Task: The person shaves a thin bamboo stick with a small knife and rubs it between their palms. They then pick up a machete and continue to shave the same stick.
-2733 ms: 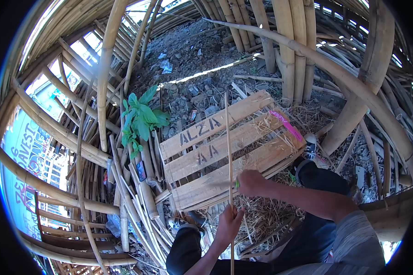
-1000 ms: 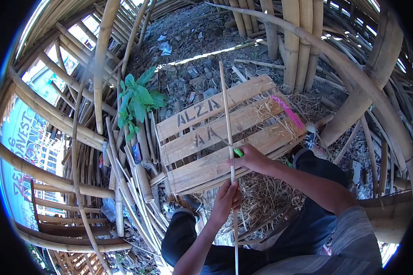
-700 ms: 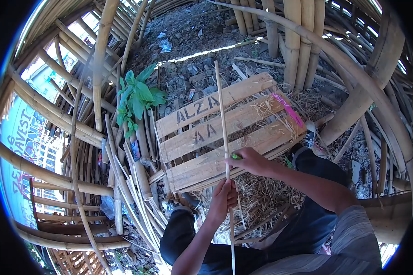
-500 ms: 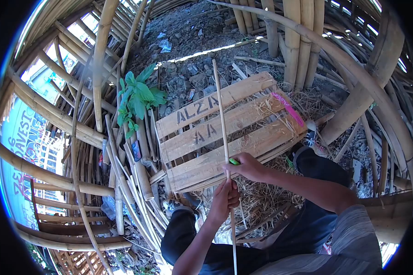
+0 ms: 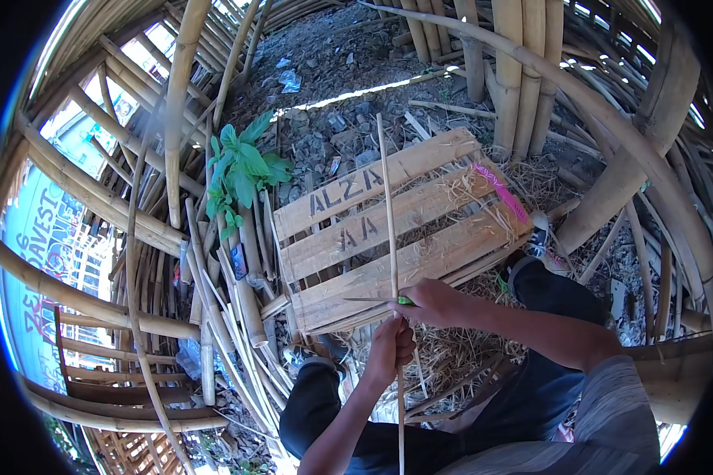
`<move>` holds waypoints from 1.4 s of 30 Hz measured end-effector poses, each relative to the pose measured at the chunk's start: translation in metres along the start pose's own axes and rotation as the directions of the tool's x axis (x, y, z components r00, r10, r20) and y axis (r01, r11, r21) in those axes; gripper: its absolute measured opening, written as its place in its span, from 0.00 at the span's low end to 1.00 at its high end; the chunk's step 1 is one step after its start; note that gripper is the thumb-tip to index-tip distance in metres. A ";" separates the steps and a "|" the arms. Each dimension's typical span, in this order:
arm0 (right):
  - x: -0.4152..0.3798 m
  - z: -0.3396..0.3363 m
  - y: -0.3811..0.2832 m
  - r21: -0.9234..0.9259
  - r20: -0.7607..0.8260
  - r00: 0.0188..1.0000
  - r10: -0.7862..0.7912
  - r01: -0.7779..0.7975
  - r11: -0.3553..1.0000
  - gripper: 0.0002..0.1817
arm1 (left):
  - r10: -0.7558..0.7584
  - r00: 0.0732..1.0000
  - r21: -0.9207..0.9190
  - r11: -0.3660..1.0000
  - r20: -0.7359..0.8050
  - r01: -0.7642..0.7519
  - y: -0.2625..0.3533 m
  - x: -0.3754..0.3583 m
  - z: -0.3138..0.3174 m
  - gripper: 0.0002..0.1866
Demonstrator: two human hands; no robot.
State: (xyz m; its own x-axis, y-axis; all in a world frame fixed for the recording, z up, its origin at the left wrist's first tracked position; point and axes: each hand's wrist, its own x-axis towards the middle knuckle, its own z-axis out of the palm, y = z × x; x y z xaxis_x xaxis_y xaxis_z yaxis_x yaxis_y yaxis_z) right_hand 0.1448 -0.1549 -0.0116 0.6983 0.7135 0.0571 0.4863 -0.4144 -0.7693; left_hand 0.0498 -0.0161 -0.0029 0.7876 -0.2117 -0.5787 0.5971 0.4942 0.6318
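Observation:
My left hand (image 5: pixel 390 348) is wrapped round a long, thin bamboo strip (image 5: pixel 389 194), which runs upright from my lap out over the slatted wooden crate (image 5: pixel 333 307). Just above it, my right hand (image 5: pixel 429 304) is closed on a knife with a green handle (image 5: pixel 406 301). The knife's thin blade (image 5: pixel 364 299) points left and crosses the strip, close to the left hand's thumb. Most of the handle is hidden in the right fist. Dark letters and a pink mark (image 5: pixel 499 188) show on the crate.
Pale shavings (image 5: pixel 459 352) lie between my legs and on the crate. Loose bamboo strips (image 5: pixel 234 332) lean at the left beside a green plant (image 5: pixel 242 162). Thick bamboo poles (image 5: pixel 509 79) stand at the back right, and a bamboo lattice wall (image 5: pixel 95 190) closes the left side.
The right hand has shifted slightly down and right, and the knife blade now shows across the strip. The left hand still grips the strip in nearly the same place.

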 end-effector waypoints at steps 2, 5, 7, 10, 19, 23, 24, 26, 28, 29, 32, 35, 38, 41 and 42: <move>0.001 -0.011 -0.007 -0.169 -0.002 1.000 -0.030 0.029 0.985 0.20 | 0.004 1.000 -0.012 1.000 0.015 -0.004 0.002 0.001 -0.003 0.15; 0.008 -0.019 -0.002 -0.170 -0.202 0.979 -0.006 -0.029 0.985 0.17 | 0.036 0.999 -0.027 0.999 0.031 -0.035 0.008 -0.001 0.000 0.15; 0.012 -0.023 0.010 -0.191 -0.274 0.961 -0.043 -0.010 0.982 0.16 | 0.059 0.998 -0.029 0.998 0.034 -0.058 0.013 -0.003 0.003 0.15; 0.011 -0.026 0.017 -0.219 -0.303 0.952 -0.043 -0.026 0.975 0.13 | 0.090 0.996 0.000 0.996 0.013 -0.090 0.016 -0.004 0.004 0.15; 0.003 -0.002 0.007 -0.374 0.088 0.995 0.041 -0.006 0.927 0.15 | 0.318 0.925 0.505 0.845 -0.208 -0.177 -0.005 -0.001 0.003 0.12; 0.019 -0.028 0.032 -0.287 -0.242 0.951 0.194 -0.261 0.922 0.14 | 0.319 0.932 0.490 0.848 -0.172 -0.200 -0.001 -0.011 0.014 0.12; 0.020 -0.031 0.033 -0.278 -0.294 0.939 0.178 -0.262 0.924 0.14 | 0.197 0.962 0.370 0.922 -0.187 -0.117 0.003 -0.014 0.017 0.12; 0.014 -0.019 0.022 -0.220 -0.143 0.954 0.262 -0.289 0.932 0.13 | 0.120 0.979 0.265 0.961 -0.162 -0.074 0.009 -0.015 0.013 0.13; 0.005 0.000 0.012 -0.291 0.014 0.999 0.033 -0.028 0.956 0.14 | -0.001 0.996 0.153 0.988 -0.091 0.015 0.012 -0.016 0.010 0.14; 0.004 0.002 0.008 -0.313 -0.041 0.996 0.080 -0.089 0.945 0.13 | -0.005 0.995 0.153 0.988 -0.098 0.020 0.012 -0.016 0.010 0.14; 0.016 -0.019 0.020 -0.405 -0.094 0.994 0.064 -0.096 0.909 0.14 | 0.048 0.994 0.237 0.971 -0.101 -0.023 0.012 -0.017 0.014 0.14; 0.015 -0.009 0.008 -0.303 -0.102 0.984 0.144 -0.169 0.938 0.14 | 0.026 0.997 0.183 0.983 -0.078 -0.012 0.016 -0.012 0.011 0.14; 0.005 0.000 -0.003 -0.261 -0.031 0.994 0.104 -0.108 0.959 0.13 | 0.009 0.997 0.123 0.992 -0.072 0.000 0.014 -0.013 0.009 0.14; 0.010 -0.010 0.003 -0.350 -0.075 0.989 0.130 -0.148 0.925 0.12 | 0.029 0.993 0.167 0.986 -0.116 -0.009 0.013 -0.016 0.012 0.15; 0.014 -0.012 0.011 -0.346 -0.073 0.989 0.132 -0.149 0.926 0.12 | 0.013 0.995 0.156 0.988 -0.096 0.002 0.013 -0.016 0.012 0.16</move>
State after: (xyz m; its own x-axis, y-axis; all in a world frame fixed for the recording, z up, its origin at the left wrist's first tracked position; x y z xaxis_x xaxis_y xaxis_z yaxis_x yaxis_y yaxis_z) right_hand 0.1668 -0.1561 -0.0118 0.7929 0.6093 0.0017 0.5281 -0.6858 -0.5008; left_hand 0.0470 -0.0160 0.0208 0.7772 -0.1230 -0.6172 0.6150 0.3566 0.7033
